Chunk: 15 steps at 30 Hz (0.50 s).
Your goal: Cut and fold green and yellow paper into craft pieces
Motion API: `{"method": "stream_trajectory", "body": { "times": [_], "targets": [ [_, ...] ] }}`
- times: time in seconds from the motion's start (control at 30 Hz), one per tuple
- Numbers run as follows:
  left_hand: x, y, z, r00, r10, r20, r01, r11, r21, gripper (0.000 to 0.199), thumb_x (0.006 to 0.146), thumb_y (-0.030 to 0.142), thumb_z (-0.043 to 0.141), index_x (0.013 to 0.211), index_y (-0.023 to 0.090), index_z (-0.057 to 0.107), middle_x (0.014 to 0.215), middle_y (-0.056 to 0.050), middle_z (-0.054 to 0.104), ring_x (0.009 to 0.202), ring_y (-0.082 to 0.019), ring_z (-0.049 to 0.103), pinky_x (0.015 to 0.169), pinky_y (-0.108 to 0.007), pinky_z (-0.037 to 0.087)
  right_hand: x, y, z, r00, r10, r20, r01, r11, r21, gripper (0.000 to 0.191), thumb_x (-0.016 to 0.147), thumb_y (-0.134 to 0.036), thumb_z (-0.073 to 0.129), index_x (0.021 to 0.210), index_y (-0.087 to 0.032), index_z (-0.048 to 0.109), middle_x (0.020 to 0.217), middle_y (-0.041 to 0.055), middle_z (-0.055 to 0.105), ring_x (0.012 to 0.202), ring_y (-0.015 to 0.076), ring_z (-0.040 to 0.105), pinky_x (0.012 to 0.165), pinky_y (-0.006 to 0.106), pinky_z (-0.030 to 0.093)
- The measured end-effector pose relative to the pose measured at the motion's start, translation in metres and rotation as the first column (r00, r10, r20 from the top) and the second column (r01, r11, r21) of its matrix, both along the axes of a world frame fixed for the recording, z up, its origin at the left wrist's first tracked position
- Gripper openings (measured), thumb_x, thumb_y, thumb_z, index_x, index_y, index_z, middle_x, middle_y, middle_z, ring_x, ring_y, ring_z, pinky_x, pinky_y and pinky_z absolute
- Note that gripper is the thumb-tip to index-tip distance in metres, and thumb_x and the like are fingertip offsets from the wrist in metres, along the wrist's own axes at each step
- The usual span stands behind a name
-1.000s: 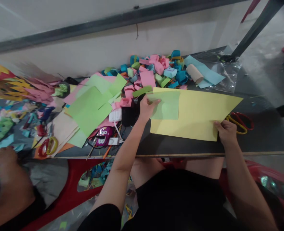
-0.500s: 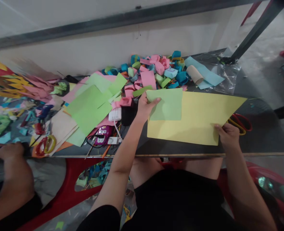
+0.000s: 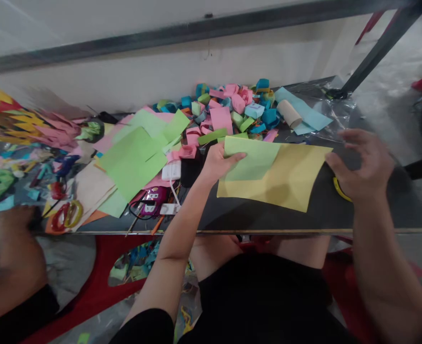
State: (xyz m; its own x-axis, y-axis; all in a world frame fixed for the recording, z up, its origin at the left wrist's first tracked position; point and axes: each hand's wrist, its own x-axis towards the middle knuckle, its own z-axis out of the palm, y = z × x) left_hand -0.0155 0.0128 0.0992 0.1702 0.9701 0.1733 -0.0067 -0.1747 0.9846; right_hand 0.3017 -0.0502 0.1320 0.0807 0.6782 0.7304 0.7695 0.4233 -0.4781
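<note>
The left hand point(image 3: 218, 165) is pinching a small green paper point(image 3: 254, 157) together with a larger yellow sheet point(image 3: 293, 174) at their left ends, its thumb pressing on the green face and its other fingertips hiding behind. The green paper is lying over the left part of the yellow sheet. Both are being held above the bench point(image 3: 254, 220), in front of the person, between its near and far edges; the yellow sheet is bending slightly toward its right end.

The right hand point(image 3: 368, 167) is hovering with thumb and fingers spread, its thumb tip just beside the sheet's upper right corner; whether they are touching, I cannot tell. A curved yellow handle point(image 3: 340, 190) is showing below that palm.

Toward the bench's far edge, a heap of paper loops point(image 3: 232, 107) is sitting beside a cardboard tube point(image 3: 290, 113) and blue paper point(image 3: 314, 119). Left of the left hand, green sheets point(image 3: 134, 162) are overlapping, and a purple box point(image 3: 154, 198) is resting close to the near edge. Farther left along that edge, scissors point(image 3: 68, 215) are lying near a co-worker's hand point(image 3: 14, 217).
</note>
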Motion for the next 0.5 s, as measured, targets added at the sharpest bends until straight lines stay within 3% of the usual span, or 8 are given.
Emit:
{"method": "stream_trajectory", "body": {
  "times": [0.07, 0.17, 0.3, 0.5],
  "targets": [
    [0.003, -0.004, 0.009, 0.999, -0.023, -0.04, 0.024, 0.999, 0.023, 0.054, 0.067, 0.056, 0.088, 0.096, 0.015, 0.071, 0.095, -0.009, 0.079, 0.084, -0.023, 0.075, 0.072, -0.033, 0.063, -0.024, 0.009, 0.031, 0.965, 0.146, 0.217, -0.136, 0.989, -0.061, 0.041, 0.086, -0.04, 0.073, 0.123, -0.023, 0.071, 0.122, 0.0102, 0.076, 0.114, 0.028, 0.072, 0.101, 0.041, 0.055],
    [0.007, -0.009, 0.023, 0.996, -0.044, -0.08, 0.049, 0.997, 0.057, 0.048, 0.07, 0.053, 0.087, 0.095, 0.015, 0.072, 0.091, -0.008, 0.078, 0.082, -0.021, 0.074, 0.07, -0.031, 0.062, -0.059, 0.029, 0.058, 0.888, 0.382, 0.256, -0.302, 0.904, -0.303, 0.036, 0.094, -0.047, 0.062, 0.117, -0.023, 0.074, 0.117, 0.0078, 0.078, 0.109, 0.027, 0.073, 0.096, 0.038, 0.054],
    [0.008, -0.011, 0.03, 0.997, -0.062, -0.044, 0.067, 0.992, 0.105, 0.045, 0.074, 0.052, 0.085, 0.098, 0.016, 0.072, 0.095, -0.008, 0.078, 0.085, -0.022, 0.074, 0.073, -0.033, 0.062, -0.082, 0.058, 0.055, 0.854, 0.513, 0.092, -0.393, 0.751, -0.531, 0.04, 0.091, -0.06, 0.064, 0.095, -0.022, 0.077, 0.085, 0.0045, 0.076, 0.084, 0.0226, 0.07, 0.074, 0.033, 0.051],
    [0.001, -0.007, 0.028, 0.995, -0.078, -0.068, 0.083, 0.994, 0.075, 0.041, 0.078, 0.05, 0.082, 0.097, 0.015, 0.072, 0.091, -0.007, 0.076, 0.086, -0.022, 0.074, 0.071, -0.032, 0.062, -0.086, 0.065, 0.048, 0.829, 0.551, -0.095, -0.486, 0.626, -0.609, 0.045, 0.082, -0.065, 0.073, 0.078, -0.021, 0.072, 0.06, -0.0001, 0.057, 0.066, 0.0157, 0.053, 0.06, 0.031, 0.038]
  ]
}}
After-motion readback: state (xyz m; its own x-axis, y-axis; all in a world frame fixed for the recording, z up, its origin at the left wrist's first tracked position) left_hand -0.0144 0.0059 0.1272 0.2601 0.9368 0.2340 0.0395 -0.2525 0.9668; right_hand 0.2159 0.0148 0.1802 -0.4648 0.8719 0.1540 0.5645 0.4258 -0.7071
